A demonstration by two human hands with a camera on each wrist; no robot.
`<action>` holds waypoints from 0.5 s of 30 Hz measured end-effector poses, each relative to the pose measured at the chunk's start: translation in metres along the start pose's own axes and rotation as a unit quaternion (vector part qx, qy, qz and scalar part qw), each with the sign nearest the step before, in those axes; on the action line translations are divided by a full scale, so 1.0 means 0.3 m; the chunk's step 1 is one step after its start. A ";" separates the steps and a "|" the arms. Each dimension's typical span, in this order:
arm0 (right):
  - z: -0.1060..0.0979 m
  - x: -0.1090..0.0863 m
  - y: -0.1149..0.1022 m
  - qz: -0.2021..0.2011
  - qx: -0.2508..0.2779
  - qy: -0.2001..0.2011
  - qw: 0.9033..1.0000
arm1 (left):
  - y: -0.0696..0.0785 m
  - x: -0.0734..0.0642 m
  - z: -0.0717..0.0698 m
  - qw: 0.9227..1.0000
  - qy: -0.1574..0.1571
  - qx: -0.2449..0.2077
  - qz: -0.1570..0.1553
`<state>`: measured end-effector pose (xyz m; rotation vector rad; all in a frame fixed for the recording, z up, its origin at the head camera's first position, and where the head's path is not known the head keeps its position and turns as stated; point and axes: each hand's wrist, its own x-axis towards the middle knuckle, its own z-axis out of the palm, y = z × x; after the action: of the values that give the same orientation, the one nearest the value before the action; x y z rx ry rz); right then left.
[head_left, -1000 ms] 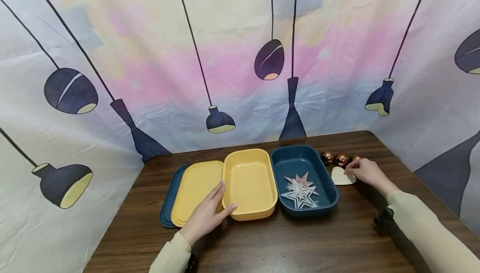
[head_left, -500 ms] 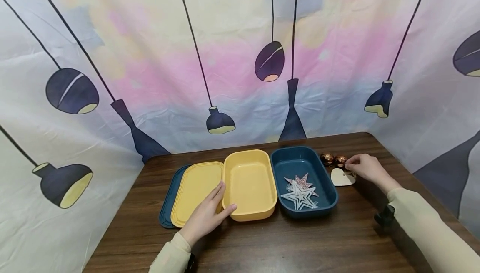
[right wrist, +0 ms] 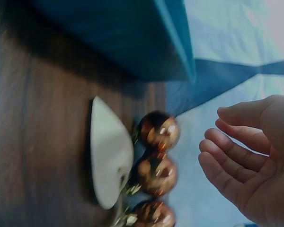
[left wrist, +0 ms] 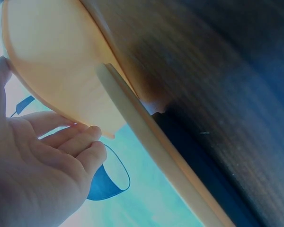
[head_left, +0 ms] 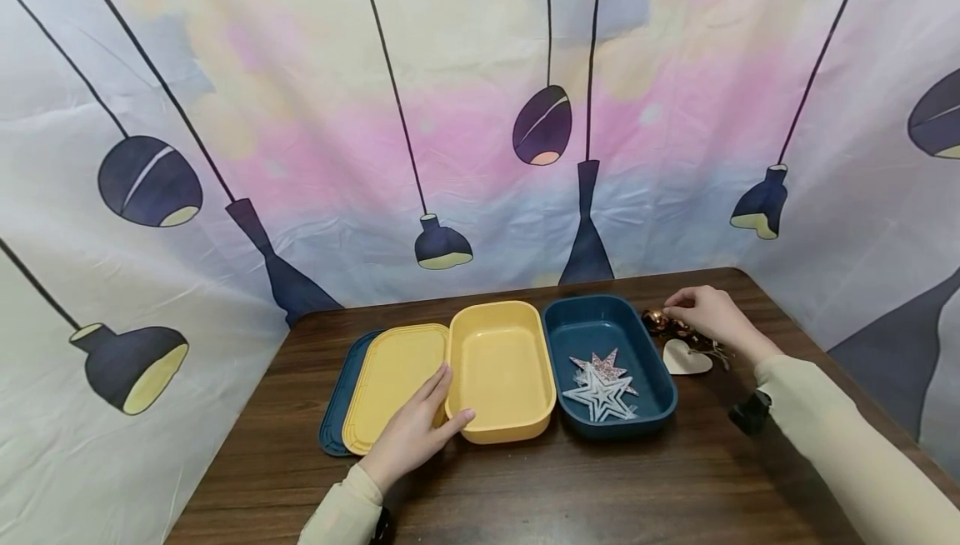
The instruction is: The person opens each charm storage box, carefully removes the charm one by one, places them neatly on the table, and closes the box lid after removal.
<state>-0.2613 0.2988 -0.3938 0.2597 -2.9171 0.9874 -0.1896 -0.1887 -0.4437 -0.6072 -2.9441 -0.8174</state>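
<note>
My left hand (head_left: 418, 430) lies flat with straight fingers against the left front corner of the empty yellow box (head_left: 500, 368), thumb on its front wall. The left wrist view shows the fingers (left wrist: 66, 142) touching the yellow box (left wrist: 52, 56). My right hand (head_left: 701, 310) hovers over a row of copper balls (head_left: 660, 322) right of the blue box (head_left: 609, 337). In the right wrist view the hand (right wrist: 246, 156) is loosely curled and holds nothing, just beside the copper balls (right wrist: 157, 151). A cream heart (head_left: 686, 357) lies in front of the balls. Paper stars (head_left: 600, 382) lie in the blue box.
A yellow lid (head_left: 390, 374) lies on a blue lid (head_left: 336, 399) left of the yellow box. The wooden table (head_left: 570, 487) is closed in by a printed curtain (head_left: 480, 112) behind and at both sides. The heart (right wrist: 109, 151) sits beside the blue box (right wrist: 123, 33).
My right hand has left the cream heart and moved back and slightly left to the copper balls. The left hand has stayed at the yellow box.
</note>
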 end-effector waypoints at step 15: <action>0.111 0.136 -0.185 -0.075 -0.020 -0.062 0.995 | 0.000 0.000 0.003 1.000 -0.002 -0.001 -0.005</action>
<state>-0.2917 0.2294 -0.3828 0.5488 -2.9689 0.9206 -0.1894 -0.1882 -0.4444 -0.5969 -2.9531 -0.8201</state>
